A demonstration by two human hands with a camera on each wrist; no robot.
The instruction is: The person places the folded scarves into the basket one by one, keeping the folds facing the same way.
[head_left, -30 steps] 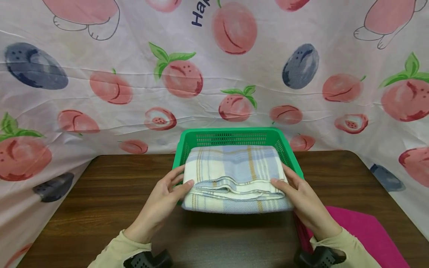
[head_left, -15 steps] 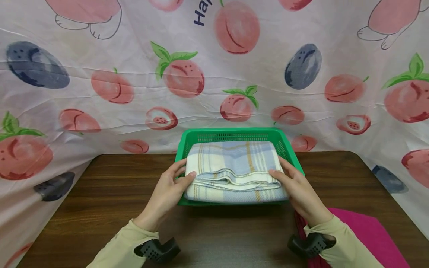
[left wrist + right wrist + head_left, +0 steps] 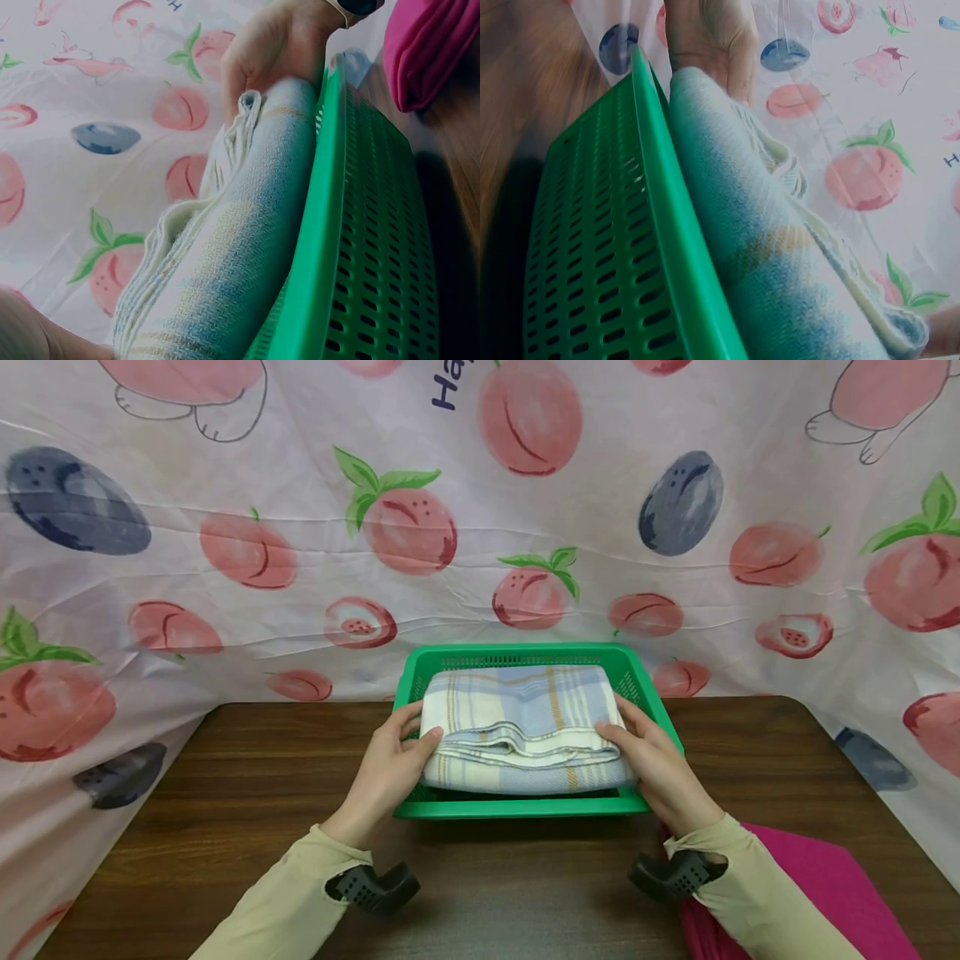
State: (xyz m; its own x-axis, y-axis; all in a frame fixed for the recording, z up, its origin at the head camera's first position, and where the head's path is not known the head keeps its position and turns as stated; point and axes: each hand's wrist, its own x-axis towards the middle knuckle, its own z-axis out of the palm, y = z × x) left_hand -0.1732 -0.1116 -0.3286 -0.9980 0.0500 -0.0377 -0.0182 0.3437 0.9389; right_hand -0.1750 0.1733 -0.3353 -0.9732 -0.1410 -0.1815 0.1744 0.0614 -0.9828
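Note:
A folded plaid blanket (image 3: 517, 718) in cream, pale blue and tan lies level within the rim of a green plastic basket (image 3: 525, 808). My left hand (image 3: 390, 760) grips its left end, thumb on top and fingers down the side. At the opposite end my right hand (image 3: 654, 760) holds it the same way. Both wrist views show the blanket's rolled front edge (image 3: 255, 217) just inside the basket's perforated front wall (image 3: 604, 247). The fingertips under the blanket are hidden.
Magenta cloth (image 3: 825, 877) lies on the brown wooden table (image 3: 247, 793) at the right, partly beneath the right sleeve. A fruit-printed curtain (image 3: 450, 610) hangs directly behind the basket. Each wrist carries a black camera (image 3: 375, 887).
Both hands have carried the blanket forward, away from me. Its front edge hung over the basket's near rim before; now that rim shows in front of it.

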